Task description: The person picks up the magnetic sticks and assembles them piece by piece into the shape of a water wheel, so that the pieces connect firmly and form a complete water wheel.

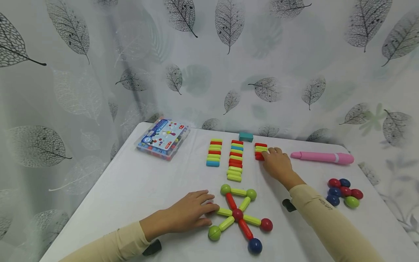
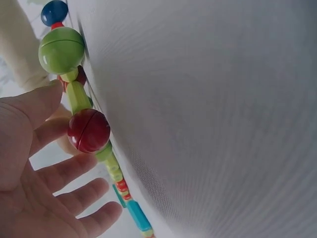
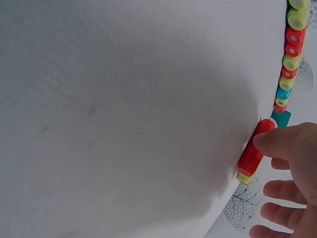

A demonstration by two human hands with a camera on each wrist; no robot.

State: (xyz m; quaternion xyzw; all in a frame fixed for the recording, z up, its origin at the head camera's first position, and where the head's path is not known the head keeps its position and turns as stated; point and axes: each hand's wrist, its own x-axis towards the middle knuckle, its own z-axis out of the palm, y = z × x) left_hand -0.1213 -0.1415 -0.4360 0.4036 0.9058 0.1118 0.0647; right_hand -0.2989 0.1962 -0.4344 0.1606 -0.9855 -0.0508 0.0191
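Note:
Near the front middle of the table lies a star of yellow and red rods around a red center ball (image 1: 237, 214), with green, red and blue balls at its ends. My left hand (image 1: 191, 211) rests beside its left arm, fingers loosely spread around a red end ball (image 2: 89, 131), the thumb near the yellow rod (image 2: 78, 96). Farther back, my right hand (image 1: 278, 165) pinches a red rod (image 3: 255, 148) at the near end of a short row of red and yellow rods (image 1: 260, 147). The thumb lies on the rod's near side.
Two longer rows of colored rods (image 1: 235, 160) (image 1: 214, 153) lie left of the short row. A teal block (image 1: 246, 137) stands behind. A clear case (image 1: 163, 138) sits back left. On the right are a pink pen-like object (image 1: 322, 157) and several loose balls (image 1: 345, 191).

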